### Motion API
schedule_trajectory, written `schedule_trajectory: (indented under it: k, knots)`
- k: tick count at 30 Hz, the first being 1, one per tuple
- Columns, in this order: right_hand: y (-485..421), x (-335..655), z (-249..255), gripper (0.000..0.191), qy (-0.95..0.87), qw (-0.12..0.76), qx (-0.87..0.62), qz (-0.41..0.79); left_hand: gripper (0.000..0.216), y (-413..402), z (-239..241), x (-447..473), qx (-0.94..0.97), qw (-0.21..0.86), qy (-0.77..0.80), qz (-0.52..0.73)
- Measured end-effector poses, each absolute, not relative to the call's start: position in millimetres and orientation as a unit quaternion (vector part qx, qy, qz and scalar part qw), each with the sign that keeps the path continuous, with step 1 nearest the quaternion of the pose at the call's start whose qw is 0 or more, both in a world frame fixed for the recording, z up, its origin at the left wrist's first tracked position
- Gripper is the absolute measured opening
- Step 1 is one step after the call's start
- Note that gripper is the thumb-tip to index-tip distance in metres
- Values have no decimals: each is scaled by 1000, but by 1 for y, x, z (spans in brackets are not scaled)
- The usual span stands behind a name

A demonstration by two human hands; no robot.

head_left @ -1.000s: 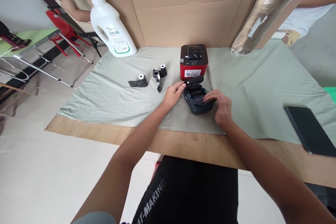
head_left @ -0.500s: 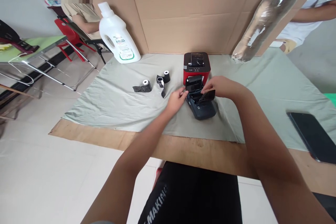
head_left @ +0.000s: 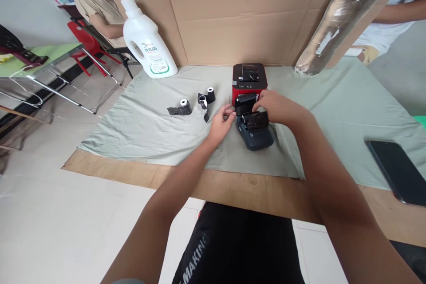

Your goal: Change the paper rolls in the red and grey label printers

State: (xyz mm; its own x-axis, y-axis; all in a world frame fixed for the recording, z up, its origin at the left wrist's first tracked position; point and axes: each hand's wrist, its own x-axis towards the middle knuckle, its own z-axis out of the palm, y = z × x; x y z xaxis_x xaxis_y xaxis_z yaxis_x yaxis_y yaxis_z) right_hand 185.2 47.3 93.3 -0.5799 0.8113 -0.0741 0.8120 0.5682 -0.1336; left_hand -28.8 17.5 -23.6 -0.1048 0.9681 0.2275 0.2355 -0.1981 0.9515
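A small dark portable printer (head_left: 257, 140) lies on the cloth with its lid (head_left: 245, 103) raised. My right hand (head_left: 278, 106) pinches a black paper roll (head_left: 255, 120) with a loose black strip, held over the printer's open compartment. The roll's pale end shows at its left, and my knuckles hide part of it. My left hand (head_left: 221, 124) is at the printer's left edge by the hinge, thumb and fingertips against it. Right behind the lid stands a red and black box-shaped printer (head_left: 249, 80), a black strip on its top.
Several paper rolls with black strips, including one roll (head_left: 184, 107), lie left of my hands. A white detergent bottle (head_left: 149, 42) and a clear plastic bottle (head_left: 339, 24) stand by the cardboard wall (head_left: 239, 40). At right lies a phone (head_left: 397, 171). Two other people sit beyond the cardboard.
My right hand has shifted slightly left, and the black roll has come up over the compartment, with its pale end now visible. My left hand's fingers have loosened a little at the printer's edge.
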Motion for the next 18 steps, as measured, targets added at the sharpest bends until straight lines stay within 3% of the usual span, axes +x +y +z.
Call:
schedule_trajectory:
  k: [3, 7, 12, 18]
  knots:
    - [41, 188, 110, 24, 878, -64, 457, -131, 39, 12, -18, -30, 574, 335, 487, 566]
    - [29, 177, 118, 24, 881, -134, 413, -187, 57, 2, -12, -33, 608, 357, 404, 584]
    - [25, 159, 106, 25, 860, -223, 362, -283, 56, -4, -6, -38, 574, 354, 405, 618]
    - [31, 147, 92, 17, 789, -299, 373, -385, 71, 0, -5, -46, 602, 336, 417, 592]
